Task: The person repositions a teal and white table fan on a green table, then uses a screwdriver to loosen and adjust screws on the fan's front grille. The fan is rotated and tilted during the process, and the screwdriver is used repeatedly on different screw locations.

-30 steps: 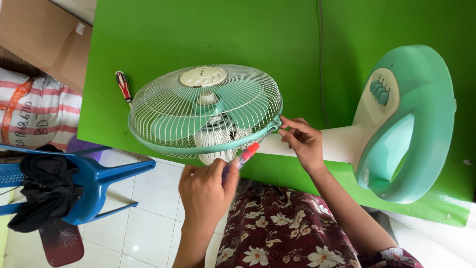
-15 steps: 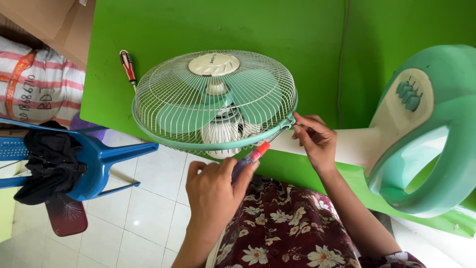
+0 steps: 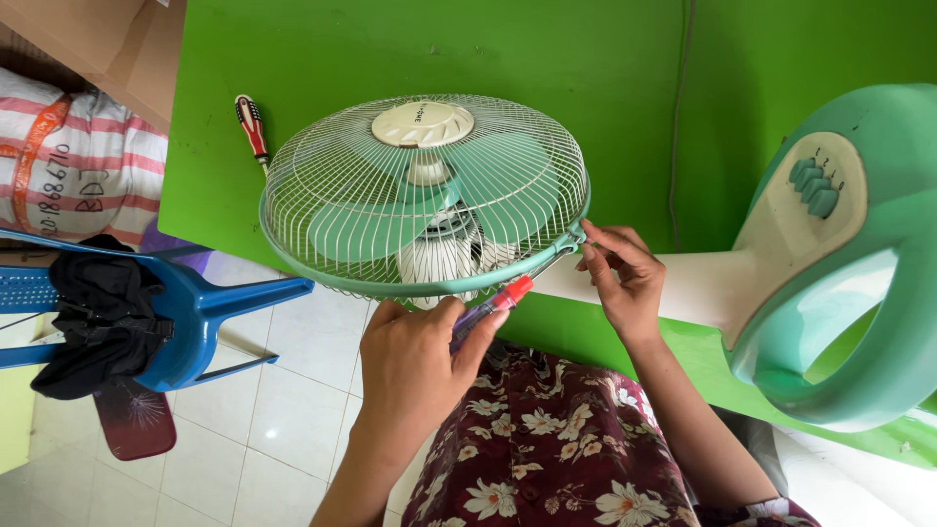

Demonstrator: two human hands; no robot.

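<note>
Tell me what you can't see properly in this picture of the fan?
Head view only:
- The tip of the red-and-clear plastic screwdriver is too small where it meets the round mint-green wire fan cage; the left hand covers its handle.
- The small clip at the cage rim is hidden by the right hand fingers.
- The mint-green plastic fan base is cut off by the right edge.

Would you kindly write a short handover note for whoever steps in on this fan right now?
Left hand: holds a screwdriver, tip at the clip on the guard rim.
Right hand: fingers pinch that clip.
Fan: lies over the green table edge, base to the right. Second screwdriver lies on the table.
Done: nothing visibly removed; guard on.
Left: likely the clip, then the guard.
</note>
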